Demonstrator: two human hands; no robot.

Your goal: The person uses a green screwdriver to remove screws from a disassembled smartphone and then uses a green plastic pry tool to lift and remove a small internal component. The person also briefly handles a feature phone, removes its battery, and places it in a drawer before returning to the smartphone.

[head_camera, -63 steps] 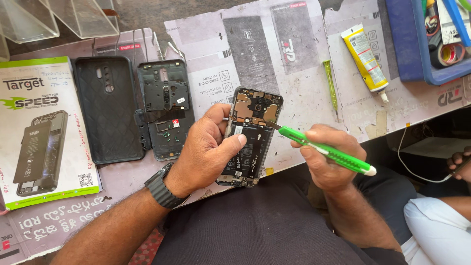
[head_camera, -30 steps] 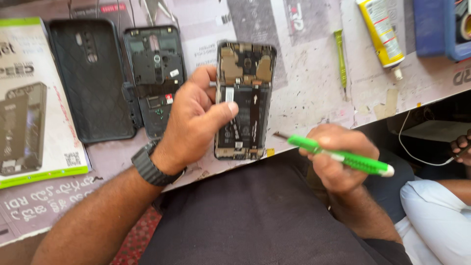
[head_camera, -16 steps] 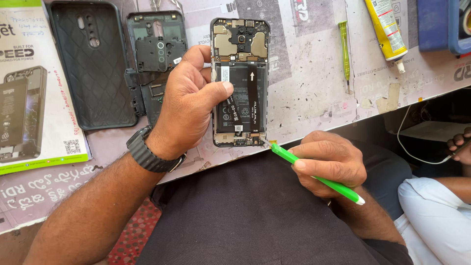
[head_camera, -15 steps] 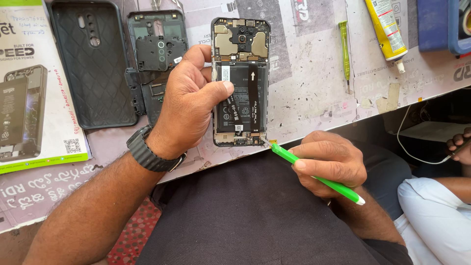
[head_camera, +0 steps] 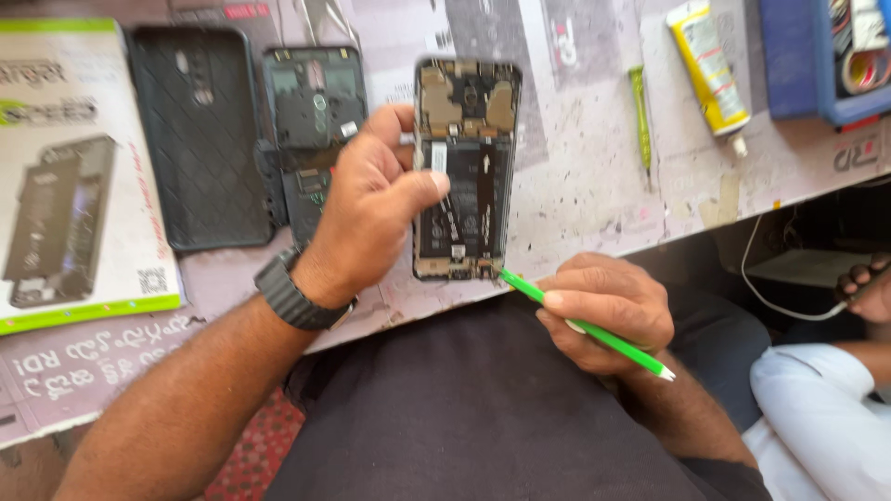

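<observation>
We see a bright green tool, a black diamond-patterned case and a yellow-and-white glue tube. At one o'clock sits a blue tray.

Paper-covered bench: opened phone, glue tube.

The left hand lies across the opened phone, hiding its left edge and part of the battery, and the fine parts inside are too blurred to tell apart. The right hand wraps the middle of the green tool, so only its two ends show. At the far right the blue tray and the yellow tube run past the picture's edge, the box is cut off at the left, and another person's hand at the right edge is half out of view.
</observation>
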